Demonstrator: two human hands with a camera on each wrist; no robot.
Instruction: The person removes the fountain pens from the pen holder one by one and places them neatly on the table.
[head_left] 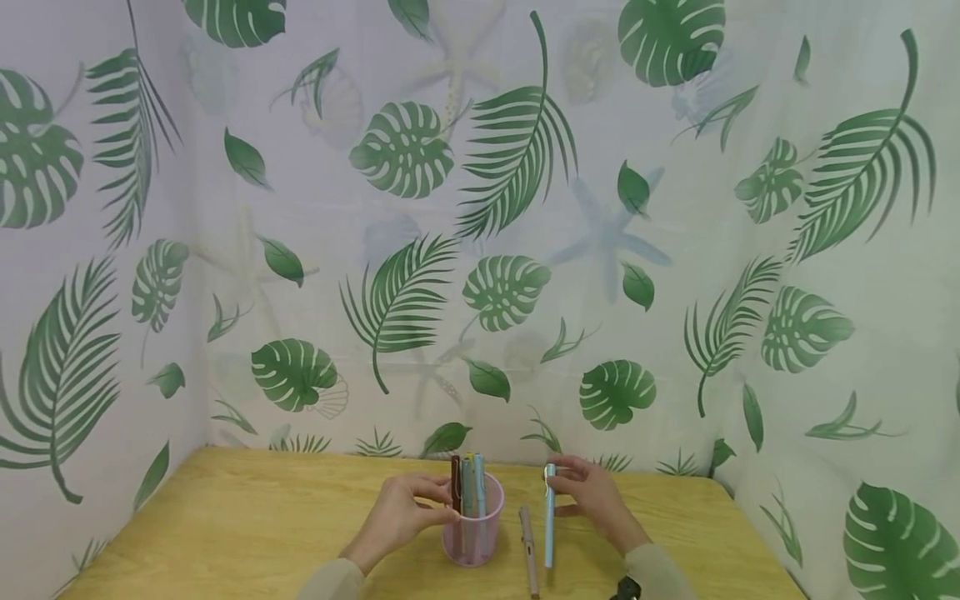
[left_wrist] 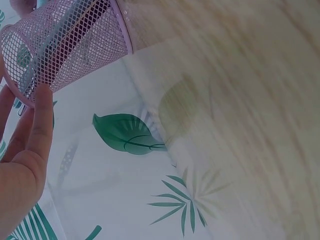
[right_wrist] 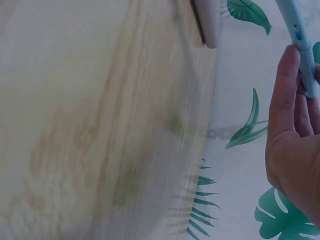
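Observation:
A pink mesh pen cup stands on the table, holding several pens, among them a dark brown one and light blue ones. My left hand grips the cup at the left of its rim, fingertips close to the brown pen. In the left wrist view, a finger of the left hand touches the mesh by the rim. To the right of the cup, my right hand pinches a light blue pen near its clip end, the pen pointing down. The right wrist view shows the fingers on that pen.
A grey-brown pen lies on the wooden table between the cup and the right hand. Behind the table and at both sides hang white sheets printed with green leaves. The table's back edge meets the sheet.

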